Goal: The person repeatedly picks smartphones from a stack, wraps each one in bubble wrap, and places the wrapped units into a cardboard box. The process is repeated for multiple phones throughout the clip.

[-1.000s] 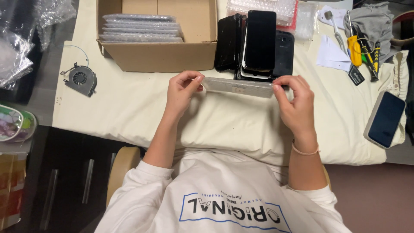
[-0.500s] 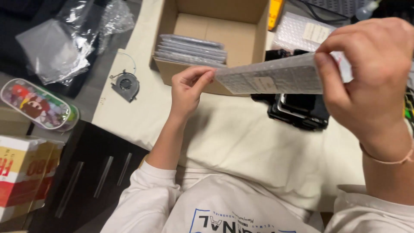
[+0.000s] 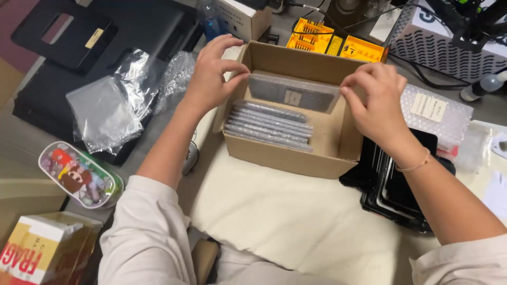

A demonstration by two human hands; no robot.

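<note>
Cluttered bench, cream cloth (image 3: 296, 211) on top. Left hand (image 3: 211, 79) and right hand (image 3: 375, 100) each pinch one end of a bubble-wrapped flat pack (image 3: 293, 94), held tilted inside the open cardboard box (image 3: 285, 153). About six similar packs (image 3: 269, 125) stacked beneath it. One black tray stack (image 3: 393, 195) right of the box.

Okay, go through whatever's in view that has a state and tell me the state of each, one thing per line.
Cardboard box: open, flaps up.
Flat wrapped pack: on edge in the box, held at both ends.
Stacked wrapped packs: lying flat in the box.
Left hand: pinching the pack's left end.
Right hand: gripping its right end.
Oval patterned case: closed.
Empty plastic bag: crumpled.
</note>
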